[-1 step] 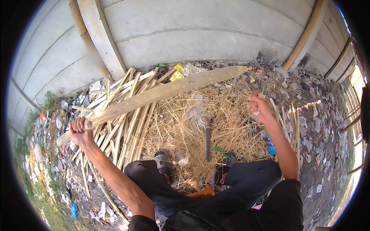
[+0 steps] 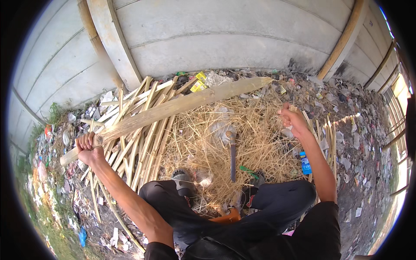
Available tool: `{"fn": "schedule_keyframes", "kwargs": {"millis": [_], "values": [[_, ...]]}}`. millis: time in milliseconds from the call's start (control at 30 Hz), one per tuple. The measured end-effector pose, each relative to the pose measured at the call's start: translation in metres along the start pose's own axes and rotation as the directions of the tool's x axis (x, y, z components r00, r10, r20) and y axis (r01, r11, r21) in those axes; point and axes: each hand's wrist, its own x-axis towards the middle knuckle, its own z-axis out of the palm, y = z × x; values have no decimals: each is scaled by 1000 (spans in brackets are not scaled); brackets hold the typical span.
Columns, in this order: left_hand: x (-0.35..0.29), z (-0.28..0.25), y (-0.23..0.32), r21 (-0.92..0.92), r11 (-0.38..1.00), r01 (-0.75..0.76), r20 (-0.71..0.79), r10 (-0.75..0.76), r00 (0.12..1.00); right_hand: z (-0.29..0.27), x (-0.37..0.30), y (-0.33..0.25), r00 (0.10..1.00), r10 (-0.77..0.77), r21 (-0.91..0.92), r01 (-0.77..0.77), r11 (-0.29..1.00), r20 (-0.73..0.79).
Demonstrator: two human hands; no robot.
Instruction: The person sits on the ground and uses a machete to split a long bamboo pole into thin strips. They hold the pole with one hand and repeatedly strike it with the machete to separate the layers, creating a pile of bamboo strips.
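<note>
My left hand (image 2: 89, 149) is wrapped round a long bamboo piece (image 2: 182, 104) near its thick end. The bamboo slants up to the right, its far end tapering to a point. On the right, my right hand (image 2: 293, 120) is raised with its fingers closed; whatever they may hold is too small to make out. Between my feet and the far end of the bamboo lies a knife (image 2: 233, 158), wooden handle away from me, dark blade towards me. It rests on a bed of pale shavings (image 2: 195, 143).
Split bamboo strips (image 2: 149, 138) lie piled on the left, with more strips (image 2: 331, 143) beyond my right forearm. A blue packet (image 2: 305, 163) sits by that forearm. Scattered litter covers the ground up to a concrete wall (image 2: 225, 47). Something orange (image 2: 227, 216) shows below me.
The bamboo has slid slightly to the left, and its pointed end sits a little lower. My left hand has shifted slightly left with it; my right hand is nearly still.
</note>
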Motion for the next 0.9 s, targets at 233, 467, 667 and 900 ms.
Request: {"fn": "schedule_keyframes", "kwargs": {"millis": [233, 467, 667, 900], "values": [[-12, 16, -10, 234, 968, -95, 86, 76, 993, -73, 14, 40, 972, 139, -796, 70, 602, 191], [-14, 19, -12, 236, 966, -102, 95, 82, 992, -163, 9, 146, 915, -322, -933, -312, -178, -244], [-20, 30, -28, 306, 948, -83, 165, 33, 986, -99, -12, 272, 981, -78, -960, 191, 206, 179], [-38, 52, -74, 427, 896, -119, 154, 58, 986, -26, -38, 370, 987, 76, -935, 105, 338, 138]]}}
